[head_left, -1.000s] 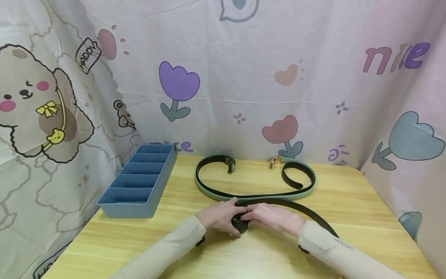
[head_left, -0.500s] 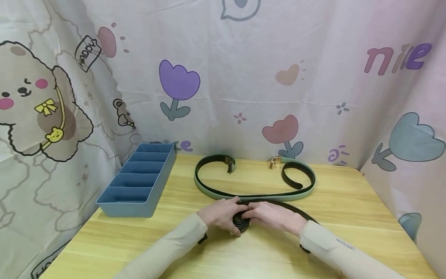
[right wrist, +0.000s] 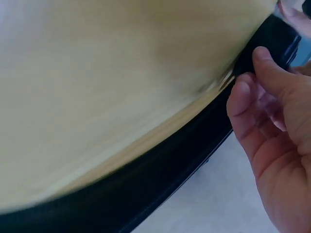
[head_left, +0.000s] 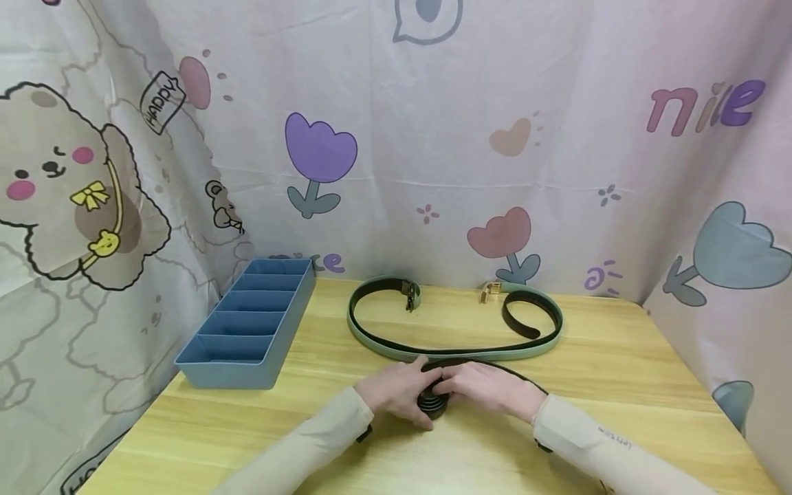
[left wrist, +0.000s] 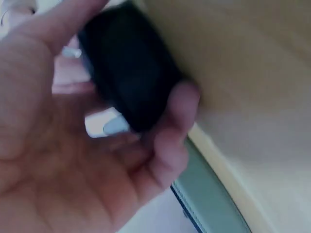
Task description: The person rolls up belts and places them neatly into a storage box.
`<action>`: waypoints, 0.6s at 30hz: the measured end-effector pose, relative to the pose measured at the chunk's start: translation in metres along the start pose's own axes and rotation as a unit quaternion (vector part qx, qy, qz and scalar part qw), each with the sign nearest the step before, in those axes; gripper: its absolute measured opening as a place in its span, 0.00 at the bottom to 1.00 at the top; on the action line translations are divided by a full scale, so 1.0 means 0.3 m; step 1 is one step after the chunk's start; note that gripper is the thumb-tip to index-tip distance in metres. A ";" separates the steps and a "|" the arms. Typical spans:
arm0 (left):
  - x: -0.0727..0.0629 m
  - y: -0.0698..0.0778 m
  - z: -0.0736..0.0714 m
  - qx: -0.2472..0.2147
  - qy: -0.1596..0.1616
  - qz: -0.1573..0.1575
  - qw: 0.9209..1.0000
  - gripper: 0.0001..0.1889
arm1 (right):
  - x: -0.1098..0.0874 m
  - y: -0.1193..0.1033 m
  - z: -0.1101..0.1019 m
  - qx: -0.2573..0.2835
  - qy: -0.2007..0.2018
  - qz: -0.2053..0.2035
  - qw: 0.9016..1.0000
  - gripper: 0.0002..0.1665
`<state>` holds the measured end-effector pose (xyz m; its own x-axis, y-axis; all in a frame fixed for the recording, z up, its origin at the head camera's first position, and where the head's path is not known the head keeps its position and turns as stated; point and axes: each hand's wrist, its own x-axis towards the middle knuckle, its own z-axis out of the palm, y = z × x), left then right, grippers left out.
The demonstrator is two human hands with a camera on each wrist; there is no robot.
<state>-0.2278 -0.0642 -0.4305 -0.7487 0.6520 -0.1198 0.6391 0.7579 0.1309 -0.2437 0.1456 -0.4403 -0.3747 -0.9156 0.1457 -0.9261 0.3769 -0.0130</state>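
A black belt is wound into a small coil (head_left: 433, 404) at the front middle of the table, and its loose strap (head_left: 509, 372) runs off to the right behind the right forearm. My left hand (head_left: 399, 392) holds the coil from the left, with thumb and fingers around it. In the left wrist view the dark coil (left wrist: 131, 63) sits between thumb and fingertips. From the other side my right hand (head_left: 489, 390) grips the coil. The right wrist view has the right hand (right wrist: 277, 111) pinching the belt where the strap (right wrist: 160, 174) meets the roll.
Light green belting (head_left: 470, 355) with a black inner side lies curved just behind the hands. It has a dark buckle (head_left: 409, 294) at left and a gold buckle (head_left: 491, 291) at right. A blue divided tray (head_left: 272, 368) stands at left. A printed curtain (head_left: 421, 137) surrounds the table.
The black belt's loose strap has drawn in toward the coil, and less of it shows on the right. Both hands stay around the coil in nearly the same place.
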 end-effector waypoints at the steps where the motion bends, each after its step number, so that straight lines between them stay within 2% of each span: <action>1: 0.000 -0.001 -0.001 -0.001 -0.005 0.000 1.000 0.41 | -0.003 0.005 -0.001 0.000 -0.002 0.003 1.000 0.13; 4: 0.001 0.001 0.003 0.013 0.005 -0.003 1.000 0.36 | -0.013 0.017 -0.005 0.003 -0.014 0.013 1.000 0.15; 9: 0.005 0.017 0.020 0.047 0.061 -0.019 0.997 0.32 | -0.021 0.024 -0.021 0.020 -0.029 0.036 0.999 0.19; 12: 0.012 0.028 0.022 0.062 0.084 -0.034 0.994 0.29 | -0.012 0.018 -0.031 0.031 -0.033 0.044 0.998 0.18; 15: 0.020 0.035 0.026 0.069 0.097 -0.046 0.992 0.25 | 0.002 0.009 -0.035 0.046 -0.034 0.031 0.998 0.15; 18: 0.025 0.034 0.034 0.069 0.107 -0.049 0.991 0.26 | 0.009 0.005 -0.029 0.060 -0.025 0.017 0.998 0.10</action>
<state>-0.2251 -0.0512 -0.4400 -0.8186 0.5676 0.0885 0.5691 0.8222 -0.0091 -0.2457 0.1447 -0.4314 -0.4049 -0.9096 0.0932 -0.9103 0.3913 -0.1355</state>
